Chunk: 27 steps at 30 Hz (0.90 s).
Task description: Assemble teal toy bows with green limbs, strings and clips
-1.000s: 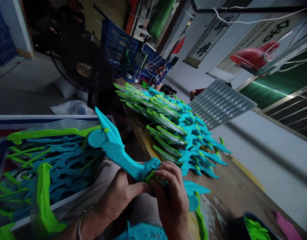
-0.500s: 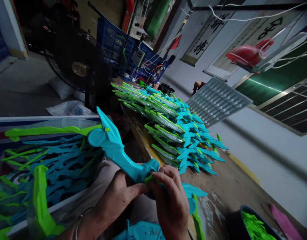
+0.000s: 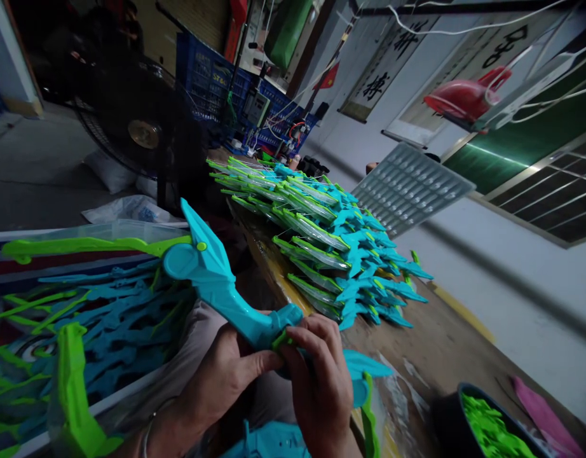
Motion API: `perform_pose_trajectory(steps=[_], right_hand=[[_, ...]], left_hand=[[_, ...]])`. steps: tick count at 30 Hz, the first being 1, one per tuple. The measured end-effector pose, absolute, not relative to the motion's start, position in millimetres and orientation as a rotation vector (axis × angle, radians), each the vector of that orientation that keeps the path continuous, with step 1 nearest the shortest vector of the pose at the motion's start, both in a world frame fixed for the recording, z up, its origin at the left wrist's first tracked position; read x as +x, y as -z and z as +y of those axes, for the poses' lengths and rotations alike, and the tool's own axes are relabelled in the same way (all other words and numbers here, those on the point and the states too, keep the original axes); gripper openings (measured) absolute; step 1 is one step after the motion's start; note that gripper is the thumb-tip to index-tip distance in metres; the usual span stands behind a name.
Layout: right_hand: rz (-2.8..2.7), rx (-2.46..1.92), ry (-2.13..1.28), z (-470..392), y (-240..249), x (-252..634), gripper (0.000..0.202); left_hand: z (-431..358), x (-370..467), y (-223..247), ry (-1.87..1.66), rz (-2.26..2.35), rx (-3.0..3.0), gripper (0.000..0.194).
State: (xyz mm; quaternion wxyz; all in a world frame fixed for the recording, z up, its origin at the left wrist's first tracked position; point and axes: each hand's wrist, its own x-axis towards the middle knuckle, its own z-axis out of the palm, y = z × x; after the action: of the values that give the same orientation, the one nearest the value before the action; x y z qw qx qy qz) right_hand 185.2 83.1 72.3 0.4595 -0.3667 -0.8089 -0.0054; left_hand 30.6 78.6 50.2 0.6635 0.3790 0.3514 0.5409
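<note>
Only my view has turned slightly. L fingers (image 3: 258, 364) grip bow (image 3: 240, 312) above lap (image 3: 274, 399), R fingers (image 3: 316, 340) pinch green pc. (image 3: 279, 340) at its middle, fit unclear. Strung bows (image 3: 362, 254) are piled on counter (image 3: 448, 343); unstacked parts (image 3: 116, 318) remain.

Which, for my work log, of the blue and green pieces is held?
The piece, its green arm over the box; only it is gripped, by left hand and right hand.
</note>
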Motion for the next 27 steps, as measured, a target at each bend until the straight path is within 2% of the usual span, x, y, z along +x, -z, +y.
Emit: perform_pose_trajectory(steps=[15, 21, 23, 25, 27], right_hand=[[-2.047, -0.940, -0.138, 82, -77, 191, 0.026], [-1.949, -1.038, -0.164, 77, -71, 192, 0.027], [-1.924, -1.127, -0.294, 78, -73, 197, 0.033], [-1.929, -1.186, -0.579, 82, -79, 204, 0.042], [-1.926, -1.176, -0.885, 88, -88, 210, 0.042]], left_hand=[[73, 31, -53, -1.177, 0.985, 0.933, 0.044], [72, 37, -48, -1.234, 0.932, 0.925, 0.038], [71, 37, -48, -1.240, 0.918, 0.936, 0.037], [70, 36, -48, -1.238, 0.904, 0.949, 0.038], [68, 36, -47, -1.232, 0.879, 0.956, 0.038]])
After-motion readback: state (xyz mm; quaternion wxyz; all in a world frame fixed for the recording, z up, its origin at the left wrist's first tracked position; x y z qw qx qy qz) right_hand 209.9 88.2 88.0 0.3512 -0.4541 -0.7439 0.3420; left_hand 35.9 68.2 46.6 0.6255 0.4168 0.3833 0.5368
